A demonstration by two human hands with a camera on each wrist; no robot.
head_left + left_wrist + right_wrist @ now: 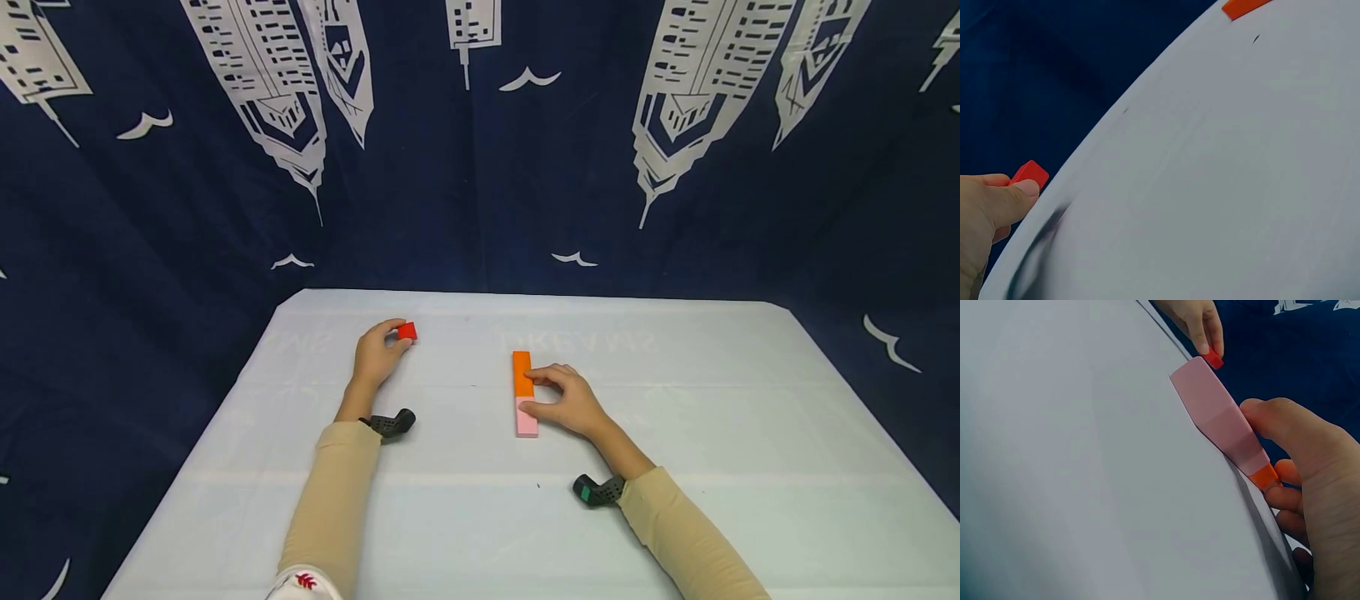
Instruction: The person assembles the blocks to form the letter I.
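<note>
My left hand (377, 354) pinches a small red block (407, 332) between thumb and fingers, near the far left part of the table. The same red block (1031, 174) shows at the thumb tip in the left wrist view. An orange block (521, 372) and a pink block (527, 423) lie end to end in a line, the orange one farther away. My right hand (570, 402) is at their right side, its thumb by the pink block and its fingertips by the orange one. In the right wrist view, the pink block (1213, 409) hides most of the orange block (1264, 477).
A white cloth covers the table (465, 533). Behind it hangs a dark blue curtain (480, 183) with white building and bird prints. A black camera mount (390, 423) sits on the left wrist and another mount (597, 491) on the right.
</note>
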